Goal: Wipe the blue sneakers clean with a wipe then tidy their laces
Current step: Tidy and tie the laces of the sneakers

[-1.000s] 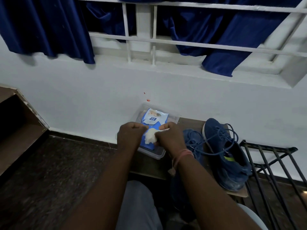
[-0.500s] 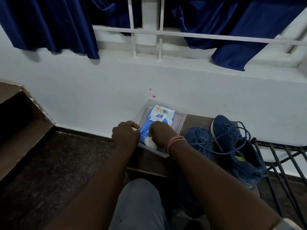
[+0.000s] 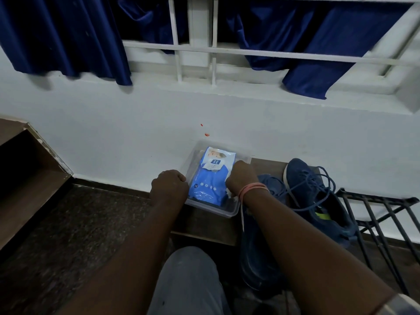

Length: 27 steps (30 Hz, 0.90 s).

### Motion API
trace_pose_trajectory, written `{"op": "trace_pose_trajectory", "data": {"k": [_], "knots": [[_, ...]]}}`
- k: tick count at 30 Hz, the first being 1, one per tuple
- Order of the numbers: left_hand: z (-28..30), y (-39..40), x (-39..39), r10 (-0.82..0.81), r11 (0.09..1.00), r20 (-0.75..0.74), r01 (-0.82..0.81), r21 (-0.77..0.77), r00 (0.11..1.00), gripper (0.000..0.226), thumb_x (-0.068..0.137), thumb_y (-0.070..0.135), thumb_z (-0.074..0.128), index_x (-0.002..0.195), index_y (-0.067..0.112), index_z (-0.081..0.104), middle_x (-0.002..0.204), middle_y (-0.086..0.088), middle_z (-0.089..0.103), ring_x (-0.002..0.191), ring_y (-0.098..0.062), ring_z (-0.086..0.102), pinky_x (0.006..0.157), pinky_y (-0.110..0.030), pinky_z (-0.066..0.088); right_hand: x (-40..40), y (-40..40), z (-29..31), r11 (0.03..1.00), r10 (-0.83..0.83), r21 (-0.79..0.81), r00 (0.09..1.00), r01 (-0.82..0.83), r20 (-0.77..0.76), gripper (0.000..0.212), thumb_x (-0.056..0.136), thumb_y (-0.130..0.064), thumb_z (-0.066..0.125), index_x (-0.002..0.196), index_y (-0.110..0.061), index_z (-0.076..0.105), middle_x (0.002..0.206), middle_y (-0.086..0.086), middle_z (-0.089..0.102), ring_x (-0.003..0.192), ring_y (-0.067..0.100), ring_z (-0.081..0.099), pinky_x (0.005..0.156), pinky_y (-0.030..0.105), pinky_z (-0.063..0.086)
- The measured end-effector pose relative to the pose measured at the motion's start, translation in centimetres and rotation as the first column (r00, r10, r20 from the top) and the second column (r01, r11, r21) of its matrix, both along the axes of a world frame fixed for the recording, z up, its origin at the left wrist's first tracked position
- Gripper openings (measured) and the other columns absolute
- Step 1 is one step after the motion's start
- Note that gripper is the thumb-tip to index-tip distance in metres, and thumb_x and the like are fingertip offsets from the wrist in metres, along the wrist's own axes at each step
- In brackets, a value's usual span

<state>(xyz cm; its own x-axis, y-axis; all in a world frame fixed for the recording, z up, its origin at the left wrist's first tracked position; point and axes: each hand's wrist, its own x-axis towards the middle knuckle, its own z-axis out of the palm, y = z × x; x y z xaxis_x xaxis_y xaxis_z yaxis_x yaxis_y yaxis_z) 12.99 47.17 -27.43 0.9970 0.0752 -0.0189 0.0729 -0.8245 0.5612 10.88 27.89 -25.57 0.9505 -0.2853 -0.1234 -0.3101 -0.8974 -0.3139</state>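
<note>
Two blue sneakers stand on a low wooden bench. One sneaker lies in full view at the right with loose laces. The other sneaker is partly hidden behind my right forearm. A blue wipe pack lies in a clear plastic tray on the bench's left end. My left hand is curled against the tray's left rim. My right hand is curled at the pack's right side, and a bit of white wipe shows under it.
A white wall runs behind the bench, with a barred window and dark blue curtains above. Brown steps rise at the left. A black metal rack stands to the right of the sneakers. My knee is below the bench.
My right hand has moved with the white wipe from the pack's middle to its right side, so most of the wipe is now hidden. My left hand stays at the tray's left edge.
</note>
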Motion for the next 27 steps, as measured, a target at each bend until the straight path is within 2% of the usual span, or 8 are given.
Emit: {"op": "trace_pose_trajectory", "data": {"k": [6,9,13,16,19,23,25,27], "knots": [[1.1,-1.4,-0.4,-0.008,1.0,0.006,0.008,0.012,1.0,0.018,0.086,0.024,0.061,0.095,0.025,0.076,0.103,0.0,0.072,0.1,-0.029,0.066,0.085,-0.044,0.059,-0.6,0.3,-1.2,0.992,0.079,-0.097,0.996,-0.082,-0.035,0.025,0.097,-0.015,0.048,0.119,-0.007,0.058,0.122,0.014,0.061,0.111,0.028,0.059,0.09,0.035,0.05],[1.4,-3.0,-0.8,-0.094,0.995,0.05,0.096,-0.038,0.994,0.019,0.09,0.021,0.056,0.091,0.018,0.074,0.098,-0.004,0.072,0.096,-0.028,0.067,0.083,-0.042,0.058,-0.7,-0.2,-0.7,0.995,0.1,-0.017,0.994,-0.101,-0.039,0.022,0.097,-0.015,0.055,0.112,-0.005,0.067,0.116,0.014,0.067,0.105,0.03,0.064,0.085,0.035,0.052],[2.4,-6.1,-1.6,-0.225,0.966,0.038,0.228,-0.12,0.974,0.023,0.095,0.02,0.054,0.081,0.007,0.067,0.092,-0.006,0.072,0.089,-0.024,0.066,0.068,-0.03,0.047,-1.2,-1.1,0.5,0.984,-0.035,0.178,0.99,0.01,0.135,0.018,0.096,-0.01,0.053,0.094,-0.002,0.069,0.106,0.015,0.07,0.093,0.03,0.065,0.081,0.033,0.052],[3.4,-8.1,-2.5,-0.308,0.937,0.003,0.303,-0.171,0.952,0.028,0.092,0.01,0.053,0.066,0.013,0.059,0.072,0.002,0.064,0.073,-0.019,0.059,0.057,-0.021,0.038,-2.7,-1.9,1.6,0.97,-0.089,0.241,0.978,0.041,0.191,0.018,0.093,-0.009,0.058,0.077,-0.004,0.065,0.092,0.018,0.07,0.081,0.03,0.061,0.064,0.03,0.04],[4.4,-10.1,-3.7,-0.326,0.915,-0.023,0.309,-0.259,0.945,0.022,0.09,0.012,0.055,0.078,0.017,0.073,0.083,0.006,0.073,0.082,-0.016,0.064,0.071,-0.025,0.049,-4.8,-3.0,2.2,0.956,-0.121,0.291,0.96,0.044,0.251,0.021,0.09,-0.008,0.057,0.071,-0.005,0.066,0.078,0.012,0.068,0.075,0.026,0.061,0.062,0.03,0.035],[6.1,-13.2,-6.4,-0.345,0.892,-0.027,0.319,-0.319,0.938,0.021,0.089,0.014,0.055,0.087,0.02,0.075,0.09,0.005,0.074,0.09,-0.018,0.067,0.077,-0.032,0.052,-8.8,-5.2,3.5,0.917,-0.218,0.397,0.887,0.043,0.407,0.044,0.086,-0.004,0.057,0.05,-0.02,0.038,0.049,-0.004,0.04,0.048,0.007,0.036,0.05,0.03,0.026],[6.3,-14.0,-8.2,-0.371,0.896,-0.053,0.343,-0.281,0.927,0.017,0.088,0.019,0.055,0.089,0.02,0.071,0.095,0.002,0.074,0.094,-0.023,0.067,0.082,-0.035,0.054,-11.5,-7.0,4.1,0.904,-0.28,0.424,0.833,0.061,0.477,0.036,0.086,-0.004,0.057,0.054,-0.017,0.045,0.053,-0.006,0.044,0.051,0.008,0.038,0.054,0.03,0.033],[6.0,-14.0,-10.3,-0.385,0.916,-0.122,0.363,-0.172,0.915,0.015,0.089,0.029,0.058,0.099,0.02,0.065,0.106,-0.003,0.07,0.103,-0.028,0.065,0.084,-0.037,0.053,-14.3,-9.4,3.8,0.912,-0.371,0.354,0.783,0.207,0.499,0.017,0.089,-0.009,0.057,0.073,-0.012,0.063,0.072,0.004,0.06,0.068,0.019,0.054,0.067,0.033,0.043]]}}
